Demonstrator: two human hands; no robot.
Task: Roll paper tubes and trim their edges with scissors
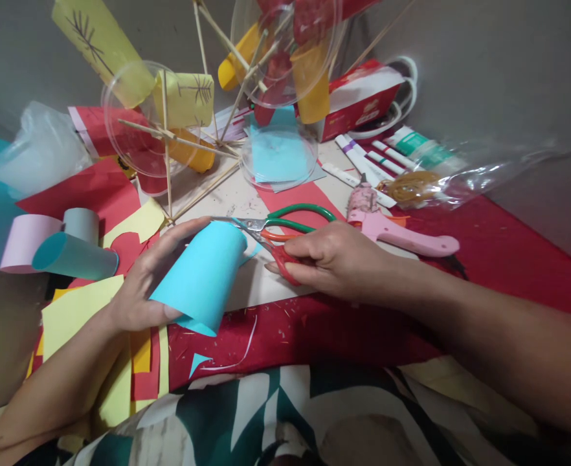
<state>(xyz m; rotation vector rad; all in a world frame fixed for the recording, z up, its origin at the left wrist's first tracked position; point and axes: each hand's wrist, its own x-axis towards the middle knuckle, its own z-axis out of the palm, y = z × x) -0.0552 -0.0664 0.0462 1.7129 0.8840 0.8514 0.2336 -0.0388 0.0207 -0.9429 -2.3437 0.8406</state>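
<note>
My left hand (144, 278) holds a light-blue rolled paper tube (205, 275), tilted, with the thumb at its lower edge and the fingers behind it. My right hand (331, 262) is closed on the red handle of scissors (284, 262), whose blade reaches the tube's upper rim. A green handle loop (300, 209) and an orange part lie right beside it; I cannot tell whether they belong to the same pair. Below the tube, a small blue paper scrap (199, 364) lies on the red cloth.
Stick frames with clear plastic discs (278, 155) and paper tubes stand at the back. A pink glue gun (406, 234), markers (358, 158) and a plastic bag of rubber bands (412, 188) are at right. Paper rolls (76, 255) and coloured sheets (81, 317) lie at left.
</note>
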